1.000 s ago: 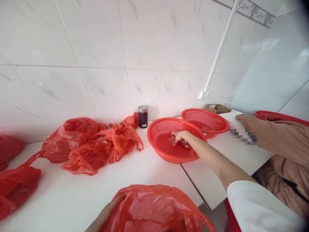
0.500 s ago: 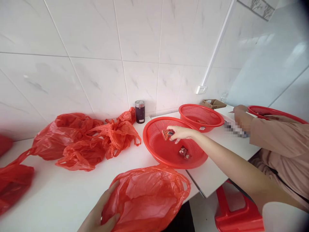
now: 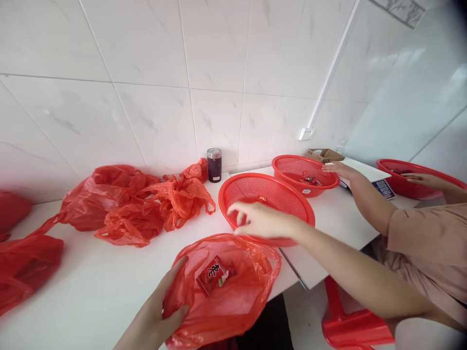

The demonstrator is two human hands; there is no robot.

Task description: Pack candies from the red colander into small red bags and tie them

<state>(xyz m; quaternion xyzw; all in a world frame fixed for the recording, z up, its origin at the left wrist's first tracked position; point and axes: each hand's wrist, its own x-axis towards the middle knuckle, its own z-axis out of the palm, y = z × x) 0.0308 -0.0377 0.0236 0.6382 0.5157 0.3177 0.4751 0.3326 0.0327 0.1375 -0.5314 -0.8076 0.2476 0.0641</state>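
A dark cylindrical metal tumbler with a silver lid stands near a white rectangular wall socket.

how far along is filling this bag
Done: at least one red packet lies inside the open bag. In hand: the left hand holds the bag's edge; the blurred right hand, seemingly empty, is over the near basket. Possibly left: a small item there, and packets in the basket behind.
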